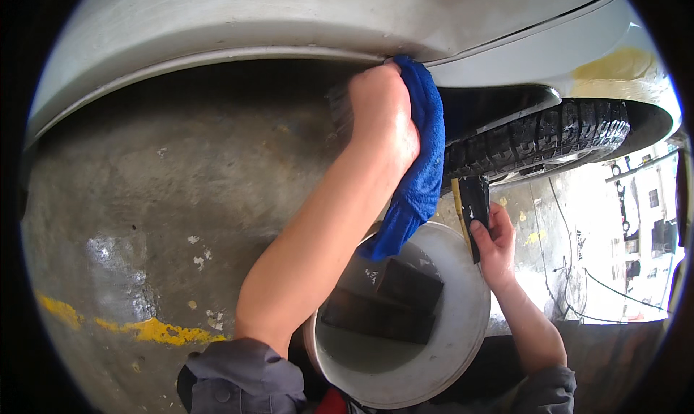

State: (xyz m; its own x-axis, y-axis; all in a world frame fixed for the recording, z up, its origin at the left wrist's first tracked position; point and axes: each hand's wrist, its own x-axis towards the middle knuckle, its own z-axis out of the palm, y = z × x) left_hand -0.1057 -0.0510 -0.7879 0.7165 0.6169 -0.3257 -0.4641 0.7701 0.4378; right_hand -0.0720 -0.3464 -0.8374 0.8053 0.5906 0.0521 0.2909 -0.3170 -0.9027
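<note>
My left hand (383,114) is closed on a blue cloth (428,143) at the lower edge of a white car body (303,20). The cloth hangs down from the fist, its lower end over the rim of a whitish bucket (473,305). To the right, my right hand (497,244) grips a flat black sanding block (473,204) with a yellowish edge, thumb on its near face. The block is upright, just below the tire (549,136). Cloudy water fills the bucket's bottom, with dark rectangular sheets (383,302) lying in it.
A yellowish patch (614,65) marks the car panel at upper right. Dark trim (499,107) sits beside the wheel. The concrete floor (181,197) bears worn yellow paint (159,331) and damp spots. A thin dark cable (614,287) runs along the floor at right.
</note>
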